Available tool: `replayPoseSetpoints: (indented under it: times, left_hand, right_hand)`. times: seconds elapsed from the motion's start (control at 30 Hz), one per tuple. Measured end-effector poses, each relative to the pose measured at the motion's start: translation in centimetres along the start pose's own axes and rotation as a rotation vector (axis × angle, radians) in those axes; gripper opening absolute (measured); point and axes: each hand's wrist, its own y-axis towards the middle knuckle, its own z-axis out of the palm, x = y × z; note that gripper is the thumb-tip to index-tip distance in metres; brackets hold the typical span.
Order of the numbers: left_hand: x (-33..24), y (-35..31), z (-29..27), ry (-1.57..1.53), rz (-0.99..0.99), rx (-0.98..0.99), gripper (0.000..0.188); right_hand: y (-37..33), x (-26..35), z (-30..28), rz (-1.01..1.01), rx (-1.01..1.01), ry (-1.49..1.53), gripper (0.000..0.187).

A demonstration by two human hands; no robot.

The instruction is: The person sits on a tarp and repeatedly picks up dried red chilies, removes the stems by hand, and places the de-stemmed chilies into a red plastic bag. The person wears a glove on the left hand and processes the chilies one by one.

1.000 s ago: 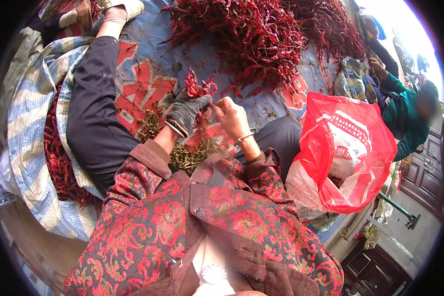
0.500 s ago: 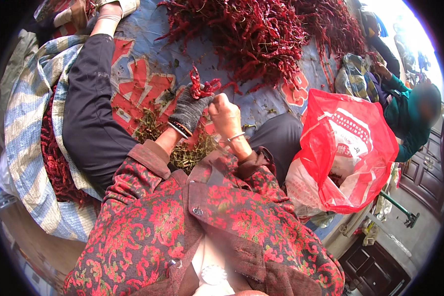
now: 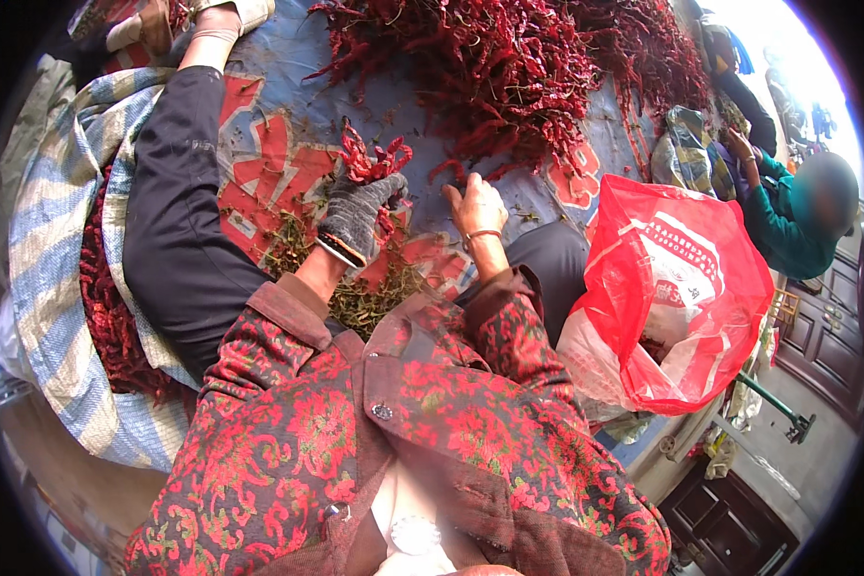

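Observation:
A bunch of dried red chilies (image 3: pixel 372 159) is gripped in my left hand (image 3: pixel 355 213), which wears a grey knitted glove. The chilies stick up above the fingers, and one hangs down beside the palm. Bare, with its thumb and forefinger apart, my right hand (image 3: pixel 480 209) is to the right of the glove. It appears to hold nothing. Just beyond its fingertips a chili lies on the blue and red sheet (image 3: pixel 271 173). A large heap of dried chilies (image 3: pixel 480 72) spreads over the far side. Below my hands are dry greenish stems (image 3: pixel 360 298).
To the right stands an open red and white plastic bag (image 3: pixel 677 278). A striped woven sack (image 3: pixel 53 259) with chilies (image 3: pixel 115 307) lies left of my outstretched leg (image 3: pixel 178 202). At the far right sits another person in a green top (image 3: pixel 792 216), beside a checked sack (image 3: pixel 691 149).
My right hand has come away from the chilies in my left hand, moving right, and its fingers have spread. My left hand has shifted slightly left and turned.

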Motion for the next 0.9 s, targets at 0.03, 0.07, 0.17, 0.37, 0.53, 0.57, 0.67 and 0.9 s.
replayPoseSetpoints:
  times: [0.03, 0.07, 0.17, 0.37, 0.53, 0.57, 0.67, 0.9]
  left_hand:
    - [0.3, 0.2, -0.1, -0.019, 0.013, 0.015, 0.008]
    - [0.4, 0.4, -0.2, -0.009, -0.023, 0.003, 0.008]
    - [0.2, 0.2, 0.1, -0.012, -0.098, -0.076, 0.017]
    - [2.4, 0.9, -0.8, 0.023, -0.127, 0.097, 0.016]
    - [1.8, 0.7, -0.6, -0.065, -0.24, 0.122, 0.011]
    - [2.7, 1.2, -1.4, -0.042, -0.151, 0.195, 0.01]
    - [2.3, 0.7, -1.9, 0.177, -0.062, 0.267, 0.023]
    - [2.1, 2.2, -1.5, 0.087, -0.017, 0.011, 0.006]
  right_hand:
    - [0.5, 0.1, 0.5, 0.007, -0.003, -0.018, 0.032]
    - [0.8, 0.0, 0.8, 0.014, -0.007, -0.037, 0.03]
    - [0.7, -0.5, 0.8, 0.008, 0.027, 0.134, 0.025]
    - [-2.8, 2.8, -2.8, -0.159, 0.186, 0.64, 0.013]
    - [-3.4, 3.5, -2.5, -0.365, 0.222, 0.815, 0.012]
    - [-3.6, 3.6, -3.1, -0.356, 0.248, 0.836, 0.012]
    - [-3.9, 4.0, -5.3, -0.286, 0.432, 0.91, 0.013]
    - [-5.4, 5.2, -8.3, -1.033, 0.917, 0.73, 0.02]
